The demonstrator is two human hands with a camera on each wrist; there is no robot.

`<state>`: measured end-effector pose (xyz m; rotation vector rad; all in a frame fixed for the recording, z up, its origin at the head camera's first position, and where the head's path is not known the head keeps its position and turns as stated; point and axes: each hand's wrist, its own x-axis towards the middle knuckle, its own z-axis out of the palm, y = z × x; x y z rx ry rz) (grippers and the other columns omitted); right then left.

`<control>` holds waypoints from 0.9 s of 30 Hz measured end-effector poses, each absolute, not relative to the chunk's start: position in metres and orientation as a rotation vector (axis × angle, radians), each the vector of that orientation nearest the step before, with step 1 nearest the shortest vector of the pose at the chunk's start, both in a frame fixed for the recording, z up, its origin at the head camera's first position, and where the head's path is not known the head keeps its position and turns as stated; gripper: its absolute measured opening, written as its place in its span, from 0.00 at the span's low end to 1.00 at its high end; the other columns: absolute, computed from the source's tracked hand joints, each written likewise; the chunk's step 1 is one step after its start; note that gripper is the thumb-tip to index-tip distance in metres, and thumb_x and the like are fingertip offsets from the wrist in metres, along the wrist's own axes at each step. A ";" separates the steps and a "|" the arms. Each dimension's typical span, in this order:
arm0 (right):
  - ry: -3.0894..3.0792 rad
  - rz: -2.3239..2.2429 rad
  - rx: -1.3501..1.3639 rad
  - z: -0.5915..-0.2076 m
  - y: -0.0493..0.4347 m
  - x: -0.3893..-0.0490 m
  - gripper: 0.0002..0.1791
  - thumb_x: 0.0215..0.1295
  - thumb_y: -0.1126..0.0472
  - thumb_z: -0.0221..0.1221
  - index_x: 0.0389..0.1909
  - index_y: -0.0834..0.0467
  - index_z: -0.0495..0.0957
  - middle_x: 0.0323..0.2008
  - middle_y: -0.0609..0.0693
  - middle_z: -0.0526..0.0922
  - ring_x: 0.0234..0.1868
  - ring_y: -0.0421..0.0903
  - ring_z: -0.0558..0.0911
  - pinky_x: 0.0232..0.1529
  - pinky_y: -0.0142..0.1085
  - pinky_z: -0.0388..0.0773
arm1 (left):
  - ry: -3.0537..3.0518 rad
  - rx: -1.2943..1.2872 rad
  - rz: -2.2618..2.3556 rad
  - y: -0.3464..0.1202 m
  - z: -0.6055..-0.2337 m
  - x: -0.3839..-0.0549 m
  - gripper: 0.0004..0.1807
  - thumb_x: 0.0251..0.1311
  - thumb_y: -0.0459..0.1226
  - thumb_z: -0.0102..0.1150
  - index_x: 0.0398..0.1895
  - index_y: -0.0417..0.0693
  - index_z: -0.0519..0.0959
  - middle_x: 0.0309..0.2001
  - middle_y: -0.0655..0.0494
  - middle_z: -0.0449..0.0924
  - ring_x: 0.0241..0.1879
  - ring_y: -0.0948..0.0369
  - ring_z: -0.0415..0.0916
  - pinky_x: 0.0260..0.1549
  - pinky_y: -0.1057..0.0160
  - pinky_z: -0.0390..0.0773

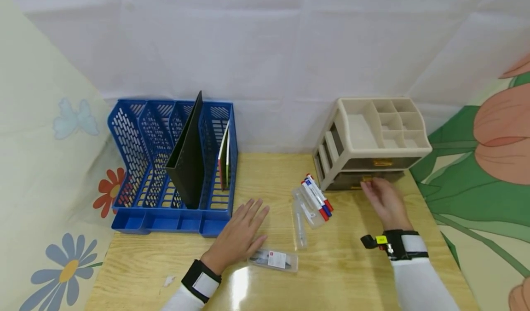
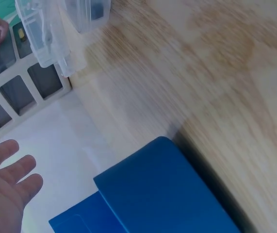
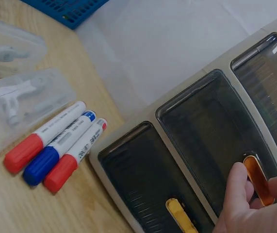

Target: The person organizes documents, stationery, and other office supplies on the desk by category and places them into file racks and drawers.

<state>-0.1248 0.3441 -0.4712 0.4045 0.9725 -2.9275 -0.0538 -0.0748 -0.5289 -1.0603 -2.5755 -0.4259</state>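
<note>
My right hand (image 1: pixel 387 203) pinches the amber handle (image 3: pixel 258 180) of the middle drawer on a beige desktop organizer (image 1: pixel 352 153). In the right wrist view that drawer's dark see-through front (image 3: pixel 208 131) sits flush in its frame. My left hand (image 1: pixel 238 237) has its fingers spread, held over the table beside the blue file rack (image 1: pixel 165 226). Close to its thumb lies a clear plastic case (image 1: pixel 290 261) with a white label and something dark inside. Nothing is held in the left hand.
Red and blue markers (image 3: pixel 65 145) lie left of the organizer, partly over clear cases (image 3: pixel 29 104) with white tools inside. A black folder (image 1: pixel 188 164) and thin booklets (image 1: pixel 224 159) stand in the rack. A white cloth (image 1: pixel 273 71) hangs behind the table.
</note>
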 end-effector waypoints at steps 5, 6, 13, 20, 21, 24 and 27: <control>0.909 -2.931 0.334 -0.475 0.346 -0.111 0.17 0.74 0.75 0.38 0.31 0.72 0.74 0.35 0.60 0.78 0.40 0.52 0.80 0.54 0.39 0.81 | -2.596 -1.053 -0.432 -0.073 -0.528 -0.056 0.38 0.66 0.51 0.50 0.75 0.45 0.55 0.72 0.40 0.60 0.72 0.45 0.54 0.67 0.43 0.64; 0.892 -2.934 0.323 -0.475 0.347 -0.108 0.18 0.74 0.75 0.37 0.30 0.72 0.74 0.35 0.60 0.78 0.41 0.52 0.80 0.54 0.39 0.81 | -2.597 -1.052 -0.437 -0.072 -0.528 -0.056 0.38 0.66 0.51 0.50 0.75 0.46 0.55 0.73 0.40 0.60 0.72 0.45 0.53 0.67 0.43 0.64; 0.892 -2.962 0.315 -0.478 0.350 -0.090 0.16 0.74 0.76 0.38 0.32 0.72 0.74 0.38 0.59 0.76 0.43 0.52 0.79 0.54 0.40 0.81 | -2.597 -1.051 -0.442 -0.063 -0.525 -0.061 0.36 0.68 0.52 0.45 0.75 0.45 0.57 0.74 0.41 0.58 0.73 0.46 0.51 0.66 0.43 0.64; 0.856 -2.995 0.310 -0.480 0.352 -0.065 0.14 0.74 0.76 0.38 0.38 0.70 0.73 0.43 0.57 0.75 0.47 0.51 0.79 0.55 0.40 0.80 | -2.600 -1.069 -0.453 -0.055 -0.525 -0.061 0.36 0.69 0.52 0.45 0.75 0.45 0.55 0.73 0.40 0.59 0.73 0.46 0.51 0.67 0.44 0.63; 0.844 -3.003 0.303 -0.481 0.352 -0.061 0.14 0.74 0.76 0.37 0.38 0.70 0.72 0.42 0.58 0.75 0.47 0.52 0.79 0.54 0.40 0.81 | -2.607 -1.071 -0.455 -0.055 -0.525 -0.061 0.36 0.69 0.52 0.45 0.76 0.45 0.54 0.74 0.41 0.58 0.73 0.46 0.50 0.68 0.44 0.63; 0.800 -3.024 0.276 -0.482 0.352 -0.053 0.13 0.74 0.76 0.37 0.38 0.70 0.72 0.42 0.58 0.76 0.48 0.53 0.79 0.55 0.42 0.80 | -2.619 -1.072 -0.448 -0.053 -0.523 -0.061 0.37 0.69 0.51 0.45 0.76 0.45 0.53 0.74 0.41 0.57 0.73 0.46 0.51 0.68 0.44 0.62; 0.764 -3.035 0.249 -0.484 0.352 -0.047 0.14 0.74 0.76 0.37 0.38 0.71 0.72 0.42 0.59 0.76 0.48 0.53 0.79 0.55 0.43 0.80 | -2.629 -1.072 -0.439 -0.053 -0.522 -0.061 0.37 0.69 0.51 0.45 0.76 0.46 0.52 0.74 0.40 0.57 0.72 0.45 0.53 0.69 0.45 0.61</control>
